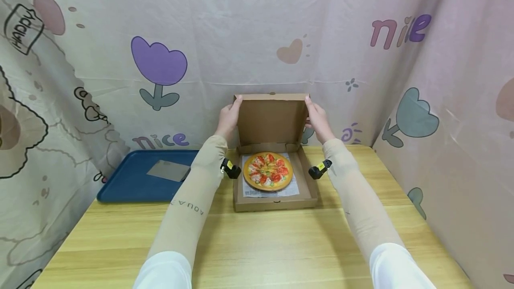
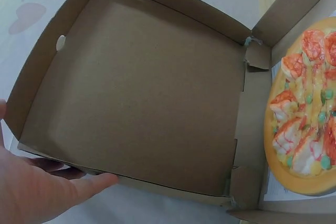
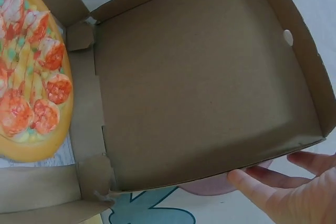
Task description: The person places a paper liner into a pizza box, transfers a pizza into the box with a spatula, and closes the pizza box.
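Note:
A cardboard pizza box (image 1: 277, 204) stands on the table with its lid (image 1: 271, 121) raised almost upright at the back. Inside the base lies a round pizza (image 1: 268, 171) topped with shrimp and green bits, on a sheet of printed paper (image 1: 296, 187). My left hand (image 1: 229, 119) grips the lid's left side near its upper corner. On the opposite side, my right hand (image 1: 319, 119) holds the lid's right edge near the top. The left wrist view shows the left hand (image 2: 47, 192) along the lid's side; the right wrist view shows the right fingers (image 3: 257, 184) at its edge.
Left of the box, a blue tray (image 1: 132, 164) carries a flat grey sheet (image 1: 168, 171), partly behind my left sleeve. A patterned curtain (image 1: 257, 26) hangs close behind the wooden table (image 1: 265, 253) and along both sides.

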`<action>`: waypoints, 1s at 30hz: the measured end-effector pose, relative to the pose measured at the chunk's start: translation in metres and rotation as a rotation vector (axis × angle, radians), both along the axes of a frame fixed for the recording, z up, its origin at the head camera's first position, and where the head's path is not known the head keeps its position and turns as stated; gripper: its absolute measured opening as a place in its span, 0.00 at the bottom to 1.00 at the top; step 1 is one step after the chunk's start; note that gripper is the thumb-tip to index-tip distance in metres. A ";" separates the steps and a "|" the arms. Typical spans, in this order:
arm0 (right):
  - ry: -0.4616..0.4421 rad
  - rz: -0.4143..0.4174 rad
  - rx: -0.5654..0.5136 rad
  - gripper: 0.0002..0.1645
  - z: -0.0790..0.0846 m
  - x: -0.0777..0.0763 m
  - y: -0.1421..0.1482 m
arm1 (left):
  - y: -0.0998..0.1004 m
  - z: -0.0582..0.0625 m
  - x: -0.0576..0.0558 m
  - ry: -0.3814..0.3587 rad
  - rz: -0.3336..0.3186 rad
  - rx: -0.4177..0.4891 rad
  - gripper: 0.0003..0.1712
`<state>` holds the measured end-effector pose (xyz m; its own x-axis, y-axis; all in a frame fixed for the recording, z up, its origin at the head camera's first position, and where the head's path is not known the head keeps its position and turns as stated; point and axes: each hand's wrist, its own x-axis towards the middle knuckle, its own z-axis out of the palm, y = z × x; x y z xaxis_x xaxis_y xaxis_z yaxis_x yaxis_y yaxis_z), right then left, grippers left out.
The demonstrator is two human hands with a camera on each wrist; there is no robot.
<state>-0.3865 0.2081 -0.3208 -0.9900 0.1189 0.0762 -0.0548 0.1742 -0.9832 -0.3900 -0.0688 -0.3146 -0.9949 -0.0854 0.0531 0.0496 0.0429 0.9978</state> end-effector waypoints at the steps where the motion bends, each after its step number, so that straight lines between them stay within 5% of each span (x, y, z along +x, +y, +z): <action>1: 0.003 0.007 -0.002 0.50 0.000 0.000 0.001 | 0.000 0.000 0.000 -0.001 -0.004 0.000 0.46; 9: 0.033 0.023 0.011 0.51 -0.003 0.006 0.004 | -0.006 -0.002 0.002 0.010 -0.035 -0.019 0.49; 30: 0.116 0.041 -0.012 0.46 -0.025 0.025 0.009 | -0.016 -0.020 0.022 0.121 -0.119 -0.014 0.38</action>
